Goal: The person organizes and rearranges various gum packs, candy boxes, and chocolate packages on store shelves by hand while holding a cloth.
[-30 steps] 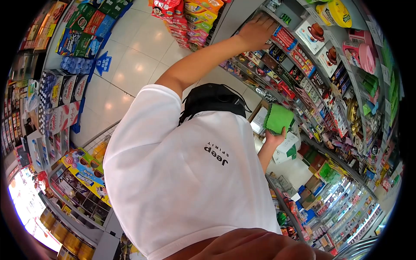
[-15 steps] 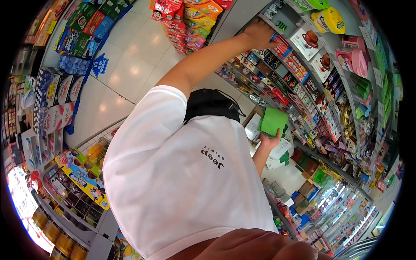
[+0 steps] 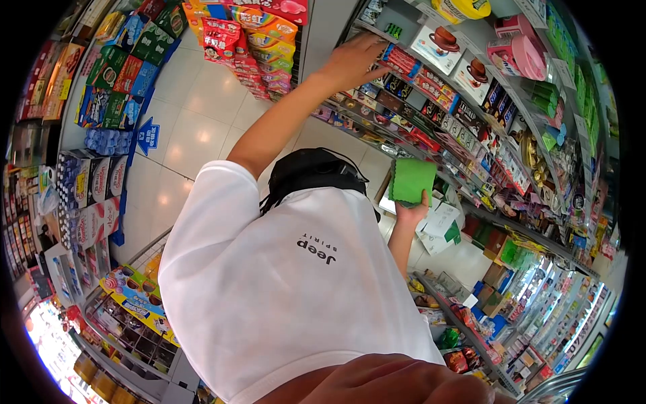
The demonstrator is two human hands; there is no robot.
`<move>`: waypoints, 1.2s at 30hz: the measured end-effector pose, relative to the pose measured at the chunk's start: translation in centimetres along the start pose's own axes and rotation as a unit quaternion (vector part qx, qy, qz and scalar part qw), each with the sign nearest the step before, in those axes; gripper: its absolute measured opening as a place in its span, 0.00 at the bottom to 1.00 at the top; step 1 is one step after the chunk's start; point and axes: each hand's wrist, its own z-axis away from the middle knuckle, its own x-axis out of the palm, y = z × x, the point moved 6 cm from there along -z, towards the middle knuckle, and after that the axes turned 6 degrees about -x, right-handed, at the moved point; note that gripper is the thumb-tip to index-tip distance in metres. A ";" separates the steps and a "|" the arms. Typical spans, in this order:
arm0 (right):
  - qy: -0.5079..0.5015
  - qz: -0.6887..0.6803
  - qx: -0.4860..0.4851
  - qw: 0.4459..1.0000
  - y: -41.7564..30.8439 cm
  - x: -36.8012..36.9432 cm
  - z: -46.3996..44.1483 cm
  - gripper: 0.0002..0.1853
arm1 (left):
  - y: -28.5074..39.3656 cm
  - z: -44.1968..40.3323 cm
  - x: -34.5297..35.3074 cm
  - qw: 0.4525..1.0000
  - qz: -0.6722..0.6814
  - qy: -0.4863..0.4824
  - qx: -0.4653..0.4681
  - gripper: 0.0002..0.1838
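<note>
My right hand [image 3: 356, 60] reaches to the upper shelf, fingers apart, beside the end of a row of red and blue packs [image 3: 402, 62]. Its fingertips are at the near packs; whether they press on them I cannot tell. Lower down, my left hand [image 3: 412, 213] grips the bottom edge of a green cloth [image 3: 413, 182] with scalloped edges, beside the shelves. White boxes with brown pictures [image 3: 437, 44] stand past the red packs. A black bag [image 3: 313, 174] sits at my waist, below my white shirt [image 3: 289, 283].
Tiered shelves of sweets [image 3: 464, 138] run along the right. Bagged candy [image 3: 259, 47] hangs at the top. On the left are stacked goods [image 3: 111, 81] and a blue floor arrow [image 3: 149, 136]. A wire rack [image 3: 128, 330] stands lower left. White papers [image 3: 441, 219] lie past my left hand.
The view has shifted, so the shelves and both hands appear further left. My right hand has turned, its fingers now pointing more toward the red packs. The green cloth stays in my left hand.
</note>
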 end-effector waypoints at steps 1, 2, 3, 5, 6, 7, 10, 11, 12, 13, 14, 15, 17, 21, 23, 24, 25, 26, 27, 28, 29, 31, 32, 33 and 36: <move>-0.007 0.000 0.006 1.000 0.2 0.2 0.3 0.27 | 0.4 0.7 -0.8 1.000 0.016 -0.002 -0.014 0.22; -0.016 -0.001 0.012 1.000 0.6 0.4 0.4 0.27 | 0.6 1.2 -1.6 0.999 0.032 -0.003 -0.028 0.19; -0.023 -0.001 0.019 1.000 1.0 0.5 0.5 0.26 | 0.7 1.5 -2.2 0.998 0.047 -0.006 -0.042 0.17; -0.023 -0.013 0.035 0.999 1.8 0.7 0.7 0.26 | 1.7 0.9 -4.2 0.998 0.031 0.057 -0.008 0.14; -0.023 -0.016 0.043 0.999 2.1 0.9 0.7 0.26 | 2.2 0.2 -5.2 0.996 0.023 0.091 0.006 0.13; -0.019 -0.013 0.044 0.999 2.2 0.9 0.6 0.26 | 2.9 -0.9 -6.4 0.990 0.026 0.134 0.037 0.11; -0.019 -0.002 0.054 0.998 2.7 1.5 0.2 0.26 | 4.1 -4.2 -7.1 0.982 -0.034 0.146 0.116 0.10; -0.021 -0.001 0.058 0.998 2.8 1.9 0.3 0.26 | 4.5 -4.7 -7.1 0.983 -0.064 0.130 0.117 0.10; -0.025 0.000 0.061 0.998 2.9 2.4 0.3 0.26 | 4.8 -5.2 -7.1 0.982 -0.093 0.115 0.117 0.10; -0.029 0.003 0.062 0.998 2.9 2.8 0.2 0.26 | 5.1 -5.6 -6.9 0.980 -0.122 0.099 0.119 0.10; -0.031 0.004 0.061 0.998 3.0 3.0 0.2 0.26 | 5.1 -6.1 -6.1 0.986 -0.128 0.045 0.094 0.12; -0.033 0.004 0.059 0.998 3.0 3.1 0.4 0.26 | 5.0 -6.5 -5.2 0.989 -0.132 -0.009 0.069 0.14; -0.039 -0.001 0.065 0.997 3.2 3.4 0.7 0.26 | 4.6 -7.0 -4.1 0.985 -0.147 -0.070 0.050 0.13; -0.014 0.000 0.050 0.999 3.5 3.1 1.3 0.26 | 4.6 -7.3 -3.6 0.976 -0.186 -0.085 0.076 0.10; -0.024 -0.009 0.053 0.998 3.6 2.7 1.2 0.26 | 4.6 -7.6 -3.8 0.973 -0.201 -0.078 0.087 0.09; -0.027 -0.013 0.054 0.998 3.7 2.6 1.3 0.26 | 4.6 -7.7 -3.9 0.972 -0.207 -0.072 0.089 0.08; -0.022 -0.012 0.052 0.998 3.5 2.4 1.5 0.26 | 4.6 -7.7 -3.9 0.971 -0.212 -0.067 0.090 0.08; -0.017 -0.011 0.049 0.999 3.4 2.3 1.6 0.26 | 4.4 -7.7 -3.8 0.972 -0.209 -0.066 0.088 0.08; -0.013 -0.010 0.047 0.999 3.4 2.3 1.6 0.26 | 4.3 -7.7 -3.7 0.973 -0.206 -0.064 0.086 0.08; -0.016 -0.006 0.043 0.999 3.3 2.1 1.6 0.26 | 4.1 -7.7 -3.8 0.973 -0.203 -0.063 0.084 0.08; -0.020 -0.003 0.039 0.999 3.0 1.9 1.4 0.26 | 4.1 -7.7 -3.8 0.973 -0.203 -0.064 0.090 0.08; -0.024 -0.004 0.035 0.999 2.8 1.8 1.3 0.27 | 4.3 -7.4 -4.1 0.972 -0.201 -0.065 0.102 0.07; -0.026 -0.010 0.036 0.999 2.7 1.8 1.3 0.27 | 4.3 -7.4 -4.4 0.975 -0.190 -0.070 0.094 0.07; -0.027 -0.015 0.036 0.999 2.6 1.9 1.2 0.27 | 4.4 -7.3 -4.6 0.977 -0.179 -0.075 0.086 0.06; -0.025 -0.011 0.042 0.999 2.5 2.0 0.9 0.27 | 3.8 -6.7 -4.7 0.984 -0.154 -0.050 0.077 0.09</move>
